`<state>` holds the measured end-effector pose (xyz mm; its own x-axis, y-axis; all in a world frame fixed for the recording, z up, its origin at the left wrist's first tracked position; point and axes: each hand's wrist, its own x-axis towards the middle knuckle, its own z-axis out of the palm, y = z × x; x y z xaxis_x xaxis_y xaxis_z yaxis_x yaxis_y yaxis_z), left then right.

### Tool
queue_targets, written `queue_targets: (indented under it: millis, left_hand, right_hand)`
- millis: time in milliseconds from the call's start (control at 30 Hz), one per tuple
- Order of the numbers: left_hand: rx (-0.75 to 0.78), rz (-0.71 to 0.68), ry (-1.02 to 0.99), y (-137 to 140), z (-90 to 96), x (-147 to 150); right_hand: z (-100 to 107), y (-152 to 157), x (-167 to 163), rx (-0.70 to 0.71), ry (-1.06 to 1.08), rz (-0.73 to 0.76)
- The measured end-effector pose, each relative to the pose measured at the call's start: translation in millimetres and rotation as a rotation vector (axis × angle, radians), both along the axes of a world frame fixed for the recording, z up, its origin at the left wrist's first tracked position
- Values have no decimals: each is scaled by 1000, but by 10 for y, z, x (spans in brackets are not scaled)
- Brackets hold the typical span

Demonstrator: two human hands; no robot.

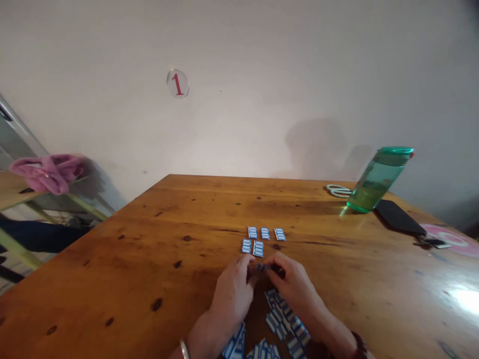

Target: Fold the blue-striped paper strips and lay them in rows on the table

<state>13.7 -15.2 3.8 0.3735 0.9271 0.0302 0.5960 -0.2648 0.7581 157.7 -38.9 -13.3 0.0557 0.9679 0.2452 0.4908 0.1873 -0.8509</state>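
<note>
My left hand (235, 285) and my right hand (294, 280) meet near the front of the wooden table, fingers pinched. Between their fingertips is a small blue piece (262, 267), seen nearly edge-on and partly hidden. Just beyond them lie small blue-and-white striped pieces in two rows: a back row (265, 233) of three and a front row (258, 248) of two. Several more such pieces lie loosely under and beside my right forearm (277, 319). Other piles of them show at the bottom edge (263, 350) and by my left wrist (235, 344).
On the wooden table (149, 259), a green water bottle (379, 179) stands at the back right, beside a white coiled cable (338, 191). A black phone-like slab (399, 217), keys (432, 242) and a pink round mat (454, 240) lie farther right. A pink cloth (50, 172) rests on another table at left.
</note>
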Motion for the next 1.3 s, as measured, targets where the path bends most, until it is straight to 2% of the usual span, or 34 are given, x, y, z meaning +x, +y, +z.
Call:
queue_targets:
  millis: [133, 167, 233, 533, 767, 1033, 1200, 1300]
  left_hand:
    - [-231, -12, -489, 11, 5, 85]
    - [-283, -20, -583, 11, -1, 104]
    - [-338, -21, -690, 7, -14, 128]
    - [-235, 90, -643, -10, 37, 95]
    - [-398, 21, -787, -54, 33, 133]
    - [-355, 87, -726, -53, 27, 115]
    - [-359, 108, -741, -79, 37, 116]
    - [-442, 59, -815, -99, 40, 129]
  right_hand:
    - [49, -49, -59, -209, 677, -59]
    - [57, -66, -80, -242, 788, -47]
    - [67, -100, -116, -277, 880, -26]
    - [147, -163, -132, -271, 755, -50]
    - [145, -171, -121, -282, 787, -56]
    - [112, -176, -114, -269, 684, -38]
    - [136, -198, -126, -261, 762, -24]
    - [163, -218, -127, -277, 842, 15]
